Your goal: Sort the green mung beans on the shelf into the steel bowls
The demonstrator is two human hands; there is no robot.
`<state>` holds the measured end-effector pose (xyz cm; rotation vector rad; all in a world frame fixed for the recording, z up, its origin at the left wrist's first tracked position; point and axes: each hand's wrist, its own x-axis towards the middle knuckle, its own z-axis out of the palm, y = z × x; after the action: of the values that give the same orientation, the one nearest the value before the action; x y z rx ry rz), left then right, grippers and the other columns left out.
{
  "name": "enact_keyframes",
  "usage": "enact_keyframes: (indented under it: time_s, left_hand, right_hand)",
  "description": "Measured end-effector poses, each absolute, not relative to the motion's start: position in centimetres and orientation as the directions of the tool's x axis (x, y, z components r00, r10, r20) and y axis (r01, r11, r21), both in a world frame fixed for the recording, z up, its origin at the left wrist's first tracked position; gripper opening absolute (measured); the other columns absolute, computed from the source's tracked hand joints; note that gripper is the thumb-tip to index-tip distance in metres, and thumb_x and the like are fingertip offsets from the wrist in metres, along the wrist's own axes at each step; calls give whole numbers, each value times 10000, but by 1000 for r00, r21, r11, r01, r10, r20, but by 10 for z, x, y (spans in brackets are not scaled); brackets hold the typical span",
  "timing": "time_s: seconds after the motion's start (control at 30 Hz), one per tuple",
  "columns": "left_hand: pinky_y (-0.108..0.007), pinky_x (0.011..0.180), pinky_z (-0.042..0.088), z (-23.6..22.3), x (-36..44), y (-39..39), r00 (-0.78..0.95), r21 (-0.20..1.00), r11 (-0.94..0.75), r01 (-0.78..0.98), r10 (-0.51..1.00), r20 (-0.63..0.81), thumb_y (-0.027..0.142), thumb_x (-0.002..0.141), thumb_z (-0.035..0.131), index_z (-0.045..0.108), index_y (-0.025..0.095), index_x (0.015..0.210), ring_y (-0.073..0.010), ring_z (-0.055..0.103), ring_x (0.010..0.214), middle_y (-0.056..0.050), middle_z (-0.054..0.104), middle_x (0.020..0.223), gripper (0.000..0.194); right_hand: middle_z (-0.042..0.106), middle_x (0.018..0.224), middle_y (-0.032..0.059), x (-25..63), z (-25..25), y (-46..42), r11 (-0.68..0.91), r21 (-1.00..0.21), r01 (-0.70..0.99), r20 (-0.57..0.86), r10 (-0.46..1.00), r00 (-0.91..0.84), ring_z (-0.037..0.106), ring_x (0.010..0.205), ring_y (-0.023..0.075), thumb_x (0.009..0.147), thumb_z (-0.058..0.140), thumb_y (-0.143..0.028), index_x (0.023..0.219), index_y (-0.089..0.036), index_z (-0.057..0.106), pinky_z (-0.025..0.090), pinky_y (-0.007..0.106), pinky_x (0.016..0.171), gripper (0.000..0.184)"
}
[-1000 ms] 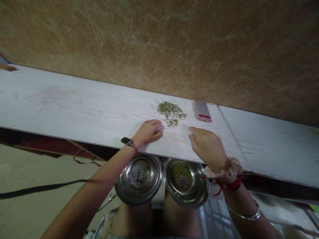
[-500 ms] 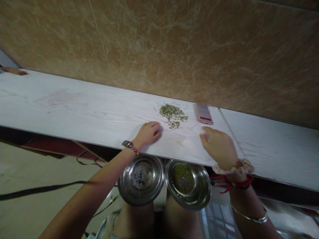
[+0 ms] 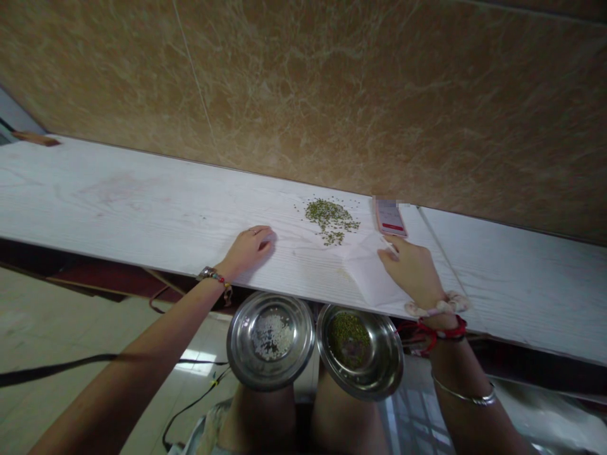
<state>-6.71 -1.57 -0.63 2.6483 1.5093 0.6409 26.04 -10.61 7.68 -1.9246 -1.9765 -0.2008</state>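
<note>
My left hand point(image 3: 248, 250) rests on the white board, palm down, thumb a little apart from loosely bent fingers, with nothing visible in it. To its right lies a loose spread of small green beans point(image 3: 329, 216), apart from both hands. A thin white sheet of paper point(image 3: 372, 272) lies on the board in front of the beans. Its upper right edge is pinched between the thumb and fingers of my right hand point(image 3: 413, 268). Two steel bowls rest over my thighs: the left bowl point(image 3: 237, 354) contains white grains point(image 3: 272, 335), the right bowl point(image 3: 391, 357) green beans point(image 3: 348, 332).
A phone point(image 3: 391, 218) lies on the white board point(image 3: 156, 215) just beyond my right hand. Behind the board rises a brown marbled wall point(image 3: 303, 88). A small wooden piece point(image 3: 38, 138) sits at the far left. Dark cables point(image 3: 61, 370) run below the board.
My left hand has moved left and toward me, away from the beans and the paper. My right hand has stayed nearly in place, and the paper now shows flatter.
</note>
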Motion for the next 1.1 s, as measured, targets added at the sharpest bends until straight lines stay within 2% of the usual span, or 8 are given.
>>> enact_keyframes:
  time_s: [0.1,0.17,0.37,0.53,0.67,0.77,1.0,1.1]
  left_hand:
    - [-411,984,501,-9,-69,-16,438,207,-523,827,830,346,223,874,457,633,166,1128,-242,631,1094,-108,670,1210,315]
    - [-412,984,500,-9,-67,-17,440,201,-523,828,829,345,221,872,459,631,175,1131,-240,625,1103,-98,672,1205,315]
    - [-411,964,501,-4,-71,-13,441,183,-499,847,852,280,237,870,454,618,165,1170,-247,638,1066,-106,665,1207,349]
    - [-376,1020,465,2,-90,-5,527,235,-564,792,825,204,231,869,430,622,136,1177,-237,610,1145,-107,654,1248,375]
    - [-392,980,485,2,-96,-8,299,218,-362,906,914,274,205,856,436,630,103,1132,-266,630,1090,-147,660,1204,353]
    - [-396,933,503,2,-94,-12,204,200,-265,943,938,282,202,858,444,637,107,1098,-275,646,1032,-153,668,1159,323]
    - [-389,914,499,4,-93,-14,215,206,-276,939,937,275,193,854,446,631,124,1084,-266,642,1012,-138,669,1150,303]
    - [-390,909,496,3,-91,-14,214,202,-274,940,937,277,198,861,438,631,117,1082,-269,643,1004,-145,667,1144,305]
  right_hand:
    - [619,1224,88,254,76,-105,117,-179,977,353,934,-47,611,1035,205,927,556,-382,1189,-227,605,531,407,878,308]
    - [580,1277,80,250,75,-103,138,-191,972,342,937,-66,589,1075,200,925,559,-415,1203,-240,587,532,415,892,330]
    - [593,1250,78,230,70,-85,157,-226,961,295,952,-86,603,1059,210,919,570,-403,1217,-202,577,532,429,887,359]
    - [729,947,92,208,69,-75,111,-258,960,252,967,-44,658,869,228,866,555,-210,1077,-169,691,504,351,792,254]
    - [747,844,80,192,71,-70,150,-282,948,252,965,-77,657,797,230,819,518,-203,926,-192,731,463,315,708,239]
    - [756,863,75,183,71,-65,200,-317,927,257,959,-119,658,783,223,796,521,-202,907,-197,739,462,310,703,245]
    - [769,898,51,197,71,-62,234,-540,809,343,938,-43,674,774,206,749,568,-229,1010,-190,740,511,341,752,315]
    - [769,901,74,213,69,-66,230,-523,821,418,909,11,683,791,227,751,569,-253,1014,-178,739,524,365,743,322]
